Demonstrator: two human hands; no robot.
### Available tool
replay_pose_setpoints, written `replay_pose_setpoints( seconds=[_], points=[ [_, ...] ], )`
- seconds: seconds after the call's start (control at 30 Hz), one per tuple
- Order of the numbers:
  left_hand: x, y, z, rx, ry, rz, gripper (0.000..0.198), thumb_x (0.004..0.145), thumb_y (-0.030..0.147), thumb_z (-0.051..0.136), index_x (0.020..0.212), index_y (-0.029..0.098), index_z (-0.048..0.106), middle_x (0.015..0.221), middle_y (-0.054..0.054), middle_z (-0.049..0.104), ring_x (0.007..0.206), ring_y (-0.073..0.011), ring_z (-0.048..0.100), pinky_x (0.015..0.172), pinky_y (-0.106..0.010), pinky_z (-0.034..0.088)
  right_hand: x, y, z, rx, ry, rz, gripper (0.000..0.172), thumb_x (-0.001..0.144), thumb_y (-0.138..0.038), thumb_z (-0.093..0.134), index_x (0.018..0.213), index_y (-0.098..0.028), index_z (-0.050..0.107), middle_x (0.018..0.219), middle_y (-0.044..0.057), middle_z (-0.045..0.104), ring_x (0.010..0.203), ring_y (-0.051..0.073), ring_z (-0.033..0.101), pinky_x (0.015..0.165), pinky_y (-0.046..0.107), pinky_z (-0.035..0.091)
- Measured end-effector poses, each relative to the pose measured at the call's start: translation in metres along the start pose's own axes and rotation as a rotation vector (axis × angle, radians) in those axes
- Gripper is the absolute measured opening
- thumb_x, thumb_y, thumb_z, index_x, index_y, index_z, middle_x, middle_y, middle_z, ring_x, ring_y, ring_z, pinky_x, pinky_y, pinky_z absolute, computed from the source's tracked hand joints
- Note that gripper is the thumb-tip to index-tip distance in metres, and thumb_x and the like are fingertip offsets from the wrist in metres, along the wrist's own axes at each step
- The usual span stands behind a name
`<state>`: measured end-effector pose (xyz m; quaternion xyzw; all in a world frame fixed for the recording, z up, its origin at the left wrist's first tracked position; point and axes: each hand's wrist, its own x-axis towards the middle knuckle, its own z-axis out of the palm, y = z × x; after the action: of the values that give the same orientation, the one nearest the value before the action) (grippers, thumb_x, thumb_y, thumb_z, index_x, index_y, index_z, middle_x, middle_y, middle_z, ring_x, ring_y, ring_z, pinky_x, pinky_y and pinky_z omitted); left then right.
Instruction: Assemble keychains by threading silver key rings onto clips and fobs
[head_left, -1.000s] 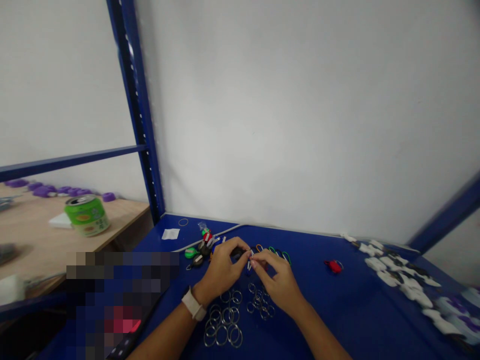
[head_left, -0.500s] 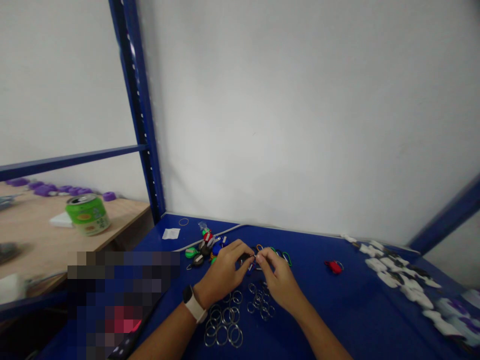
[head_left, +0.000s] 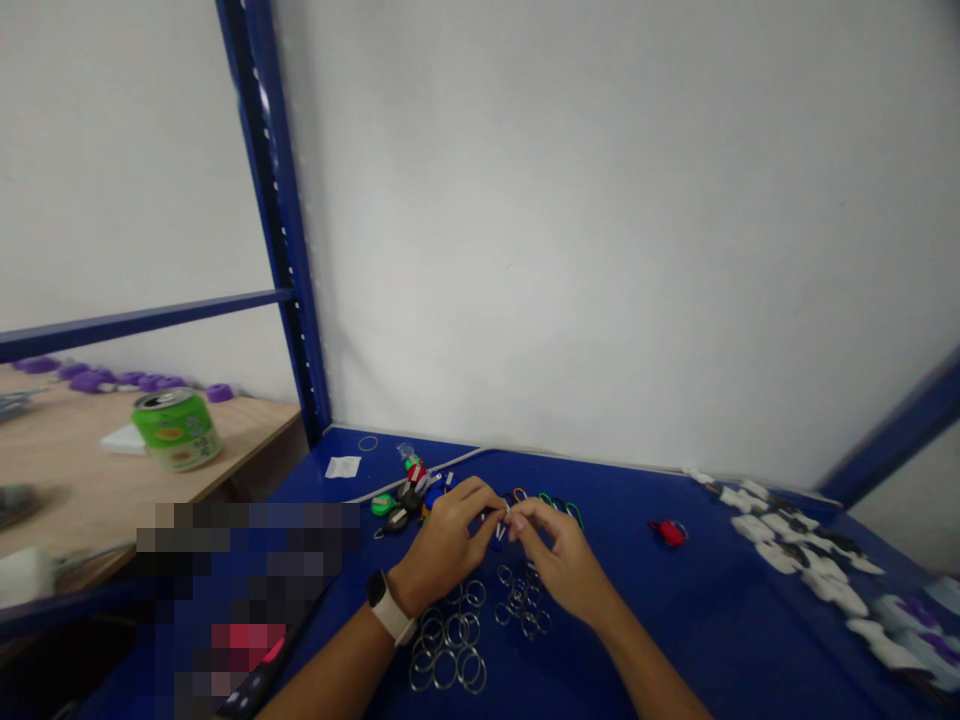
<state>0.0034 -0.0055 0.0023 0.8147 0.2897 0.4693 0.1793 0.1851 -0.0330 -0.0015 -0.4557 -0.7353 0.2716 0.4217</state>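
My left hand (head_left: 456, 532), with a watch (head_left: 386, 605) on its wrist, is closed in a pinch above the blue table. Close against it, my right hand (head_left: 556, 548) also pinches, its fingertips meeting the left ones. Something small and shiny sits between them, mostly hidden by the fingers. Below the hands lie several large metal split rings (head_left: 445, 668) and a cluster of smaller rings (head_left: 517, 597). Left of my left hand is a pile of coloured badge reels (head_left: 397, 518). Coloured carabiners (head_left: 574, 513) lie behind my right hand, partly hidden.
A red item with a ring (head_left: 670, 533) lies to the right. White packed pieces (head_left: 787, 545) line the table's right side. A paper slip (head_left: 343, 467) and thin loop (head_left: 367, 443) lie at back left. A green can (head_left: 176, 430) stands on the wooden table beyond the blue post (head_left: 281, 220).
Both hands stay in nearly the same place. The right fingers have shifted slightly left and curled closer to the left fingertips.
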Motion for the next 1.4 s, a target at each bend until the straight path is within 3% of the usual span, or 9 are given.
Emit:
replay_pose_setpoints(
  seconds=[0.2, 0.5, 0.83, 1.17, 1.4],
  points=[
    [-0.002, -0.002, 0.002, 0.000, 0.013, 0.024, 0.010, 0.094, 0.011, 0.057, 0.091, 0.017, 0.064, 0.090, -0.005, 0.065, 0.086, -0.0165, 0.061, 0.079, -0.026, 0.047, -0.001, 0.001, -0.001, 0.009, -0.005, -0.012, 0.033, 0.099, -0.042, 0.046, 0.083, -0.018, 0.062, 0.073, 0.002, 0.060, 0.069, 0.016, 0.053, 0.066, 0.027, 0.041],
    [-0.002, -0.010, 0.005, -0.002, -0.001, 0.036, 0.009, 0.093, 0.010, 0.059, 0.092, 0.018, 0.064, 0.090, -0.003, 0.064, 0.087, -0.0158, 0.061, 0.080, -0.026, 0.047, 0.000, 0.001, 0.004, -0.090, 0.066, -0.066, 0.030, 0.098, -0.036, 0.045, 0.079, -0.018, 0.058, 0.068, 0.000, 0.053, 0.062, 0.014, 0.047, 0.061, 0.026, 0.037],
    [-0.003, -0.011, 0.006, 0.000, -0.025, 0.029, 0.009, 0.092, 0.010, 0.061, 0.093, 0.018, 0.064, 0.094, -0.004, 0.062, 0.089, -0.0161, 0.060, 0.082, -0.027, 0.048, 0.001, 0.007, 0.007, -0.162, 0.080, -0.012, 0.030, 0.098, -0.036, 0.042, 0.080, -0.018, 0.057, 0.069, 0.001, 0.056, 0.062, 0.015, 0.050, 0.059, 0.027, 0.037],
    [-0.006, -0.009, 0.004, 0.094, -0.158, 0.040, 0.015, 0.096, 0.009, 0.052, 0.095, 0.018, 0.064, 0.099, -0.005, 0.061, 0.093, -0.0171, 0.059, 0.084, -0.027, 0.048, 0.001, 0.009, 0.007, -0.236, 0.057, -0.001, 0.026, 0.097, -0.030, 0.043, 0.078, -0.018, 0.058, 0.066, 0.000, 0.055, 0.060, 0.015, 0.051, 0.059, 0.027, 0.036],
    [-0.001, -0.005, 0.002, -0.011, -0.003, -0.019, 0.010, 0.091, 0.009, 0.061, 0.090, 0.018, 0.065, 0.090, -0.003, 0.065, 0.086, -0.0159, 0.061, 0.081, -0.027, 0.047, 0.002, 0.010, 0.001, -0.142, 0.085, -0.007, 0.028, 0.097, -0.036, 0.046, 0.087, -0.018, 0.064, 0.072, 0.002, 0.063, 0.066, 0.017, 0.058, 0.063, 0.027, 0.043]
  ],
)
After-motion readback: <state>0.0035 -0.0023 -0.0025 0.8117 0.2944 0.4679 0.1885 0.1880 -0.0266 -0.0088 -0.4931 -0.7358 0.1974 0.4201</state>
